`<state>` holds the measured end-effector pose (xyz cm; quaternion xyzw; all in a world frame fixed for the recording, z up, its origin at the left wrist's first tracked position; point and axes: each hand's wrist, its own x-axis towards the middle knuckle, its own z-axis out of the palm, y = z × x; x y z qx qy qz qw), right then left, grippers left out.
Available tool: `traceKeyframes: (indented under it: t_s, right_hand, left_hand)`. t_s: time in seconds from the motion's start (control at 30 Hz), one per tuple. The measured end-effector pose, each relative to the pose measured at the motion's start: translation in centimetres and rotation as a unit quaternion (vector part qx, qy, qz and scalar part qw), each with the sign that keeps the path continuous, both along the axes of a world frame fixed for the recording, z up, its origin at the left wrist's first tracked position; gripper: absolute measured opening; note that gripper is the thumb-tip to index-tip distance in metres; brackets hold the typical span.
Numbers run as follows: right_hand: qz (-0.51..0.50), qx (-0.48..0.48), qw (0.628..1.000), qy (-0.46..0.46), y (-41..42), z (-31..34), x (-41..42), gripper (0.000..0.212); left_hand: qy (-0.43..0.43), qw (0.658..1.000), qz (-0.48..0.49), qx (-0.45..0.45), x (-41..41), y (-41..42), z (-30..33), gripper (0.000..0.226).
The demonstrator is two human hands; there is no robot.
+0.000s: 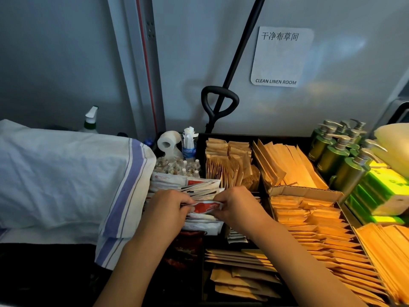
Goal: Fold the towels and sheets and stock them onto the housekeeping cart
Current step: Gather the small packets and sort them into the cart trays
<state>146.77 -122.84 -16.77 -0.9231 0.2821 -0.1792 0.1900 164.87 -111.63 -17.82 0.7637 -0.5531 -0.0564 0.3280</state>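
Both hands close on one red-and-white sachet (207,206), the left hand (170,207) pinching its left end and the right hand (238,204) its right end, so the small packet is stretched flat between thumbs and fingertips just above a crowded compartment of like sachets (188,185). That compartment sits in the cart's top tray (223,136), with small glass jars (174,166), a toilet roll (169,140) and a bundle of wrapped sticks (189,140) behind it. To the right lie rows of brown paper packets (309,220) in their own sections, then green pump bottles (338,151) and green-and-yellow boxes (380,191) at the far edge. To the left, touching the tray's side, rests the folded linen (66,173): a white cloth with a blue stripe near its edge, its striped end hanging over a second striped layer below, on the cart top. So the linen looks already placed here, and the step in hand seems to be tidying the small amenities rather than folding. Next, I judge, the sachet needs to be slid upright into the gap among its fellows, which calls for one hand to part the stack while the other feeds it in edge first, without spilling the loose packets (238,237) lying just below the right wrist.
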Motion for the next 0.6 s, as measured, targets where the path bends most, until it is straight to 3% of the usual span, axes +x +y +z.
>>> traceKeyframes:
  t_s: [0.2,0.4,0.6]
  right_hand:
    - [-0.007,-0.013,1.000,0.028,0.0,-0.6,0.5,0.014]
    - [-0.029,-0.047,0.996,0.074,0.1,-0.4,1.5,0.023]
    - [-0.027,0.109,0.993,0.022,-0.8,0.6,-1.3,0.007]
  left_hand:
    - [-0.029,0.998,0.006,0.050,-0.4,-0.3,-0.3,0.019]
    - [-0.023,0.999,0.027,-0.028,-1.0,0.2,-0.2,0.010]
    - [0.032,0.997,0.036,-0.066,-0.7,1.5,0.1,0.021]
